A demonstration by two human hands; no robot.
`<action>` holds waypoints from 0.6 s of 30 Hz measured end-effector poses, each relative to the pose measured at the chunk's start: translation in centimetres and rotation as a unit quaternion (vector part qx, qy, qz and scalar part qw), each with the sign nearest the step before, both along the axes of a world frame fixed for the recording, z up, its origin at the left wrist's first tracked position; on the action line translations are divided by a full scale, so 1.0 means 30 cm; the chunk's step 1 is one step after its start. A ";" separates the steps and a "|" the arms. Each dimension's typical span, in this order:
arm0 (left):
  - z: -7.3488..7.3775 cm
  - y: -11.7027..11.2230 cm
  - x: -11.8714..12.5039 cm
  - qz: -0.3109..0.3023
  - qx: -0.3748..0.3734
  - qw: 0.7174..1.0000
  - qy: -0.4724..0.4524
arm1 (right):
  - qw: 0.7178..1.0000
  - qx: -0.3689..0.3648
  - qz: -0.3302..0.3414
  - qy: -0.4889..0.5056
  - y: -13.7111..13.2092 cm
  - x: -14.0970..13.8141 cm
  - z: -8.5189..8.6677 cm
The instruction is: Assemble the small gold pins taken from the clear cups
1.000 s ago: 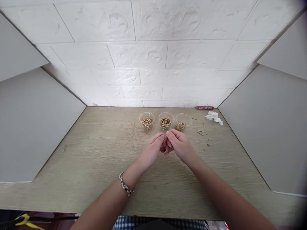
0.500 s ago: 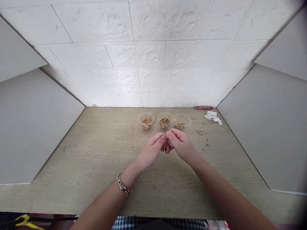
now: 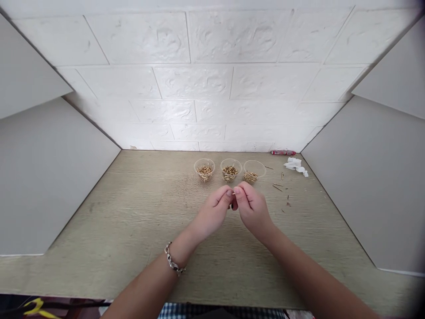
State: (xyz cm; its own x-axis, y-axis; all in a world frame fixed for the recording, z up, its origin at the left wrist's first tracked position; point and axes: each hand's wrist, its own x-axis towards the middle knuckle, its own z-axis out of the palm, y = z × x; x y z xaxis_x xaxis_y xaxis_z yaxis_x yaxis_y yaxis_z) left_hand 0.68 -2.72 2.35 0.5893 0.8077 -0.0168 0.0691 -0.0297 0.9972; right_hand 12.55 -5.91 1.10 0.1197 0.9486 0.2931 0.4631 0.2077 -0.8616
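My left hand point(image 3: 215, 211) and my right hand point(image 3: 251, 207) meet fingertip to fingertip above the wooden table point(image 3: 133, 212), both pinched on a tiny gold-coloured piece point(image 3: 233, 193) between them. The left wrist wears a metal bracelet point(image 3: 173, 263). Just beyond the hands stand three small clear cups in a row, each with small gold-coloured pieces inside: a left cup point(image 3: 204, 169), a middle cup point(image 3: 230, 169) and a right cup point(image 3: 254, 170). The hands are close to the middle cup but apart from it.
Several loose thin pieces point(image 3: 278, 186) lie scattered on the table right of the cups. A crumpled white tissue point(image 3: 295, 164) and a red pen point(image 3: 283, 153) lie at the back right. White panels close in both sides; a white brick wall stands behind.
The hands stay pinched together on the small piece and have shifted slightly, with the fingertips closer. The view has tilted a little.
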 end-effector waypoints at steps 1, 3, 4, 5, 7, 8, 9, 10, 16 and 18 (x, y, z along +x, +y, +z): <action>0.000 -0.002 0.002 -0.002 -0.013 1.000 -0.014 | 1.000 -0.004 -0.001 0.015 -0.001 -0.001 -0.001; -0.002 -0.004 0.005 -0.004 -0.040 0.998 -0.042 | 0.999 -0.013 -0.006 0.033 -0.003 -0.003 -0.002; -0.004 -0.006 0.007 -0.004 -0.051 0.997 -0.054 | 0.999 -0.017 -0.009 0.040 -0.003 -0.004 -0.003; -0.006 -0.006 0.008 -0.004 -0.063 0.996 -0.063 | 0.999 -0.021 -0.012 0.046 -0.003 -0.005 -0.003; -0.015 -0.007 0.010 -0.001 -0.087 0.993 -0.079 | 0.998 -0.029 -0.011 0.059 -0.002 -0.007 -0.004; -0.021 -0.006 0.011 0.001 -0.100 0.991 -0.085 | 0.997 -0.033 -0.009 0.068 -0.001 -0.009 -0.005; -0.027 -0.006 0.012 0.003 -0.114 0.989 -0.092 | 0.996 -0.037 -0.006 0.076 0.001 -0.011 -0.006; -0.034 -0.005 0.013 0.007 -0.130 0.987 -0.098 | 0.996 -0.041 -0.007 0.082 0.002 -0.013 -0.008; -0.059 -0.007 0.033 0.048 -0.242 0.954 -0.172 | 0.997 -0.026 -0.067 0.024 0.017 -0.020 -0.039; -0.058 -0.010 0.043 0.061 -0.286 0.935 -0.201 | 0.997 -0.021 -0.068 -0.007 0.025 -0.016 -0.051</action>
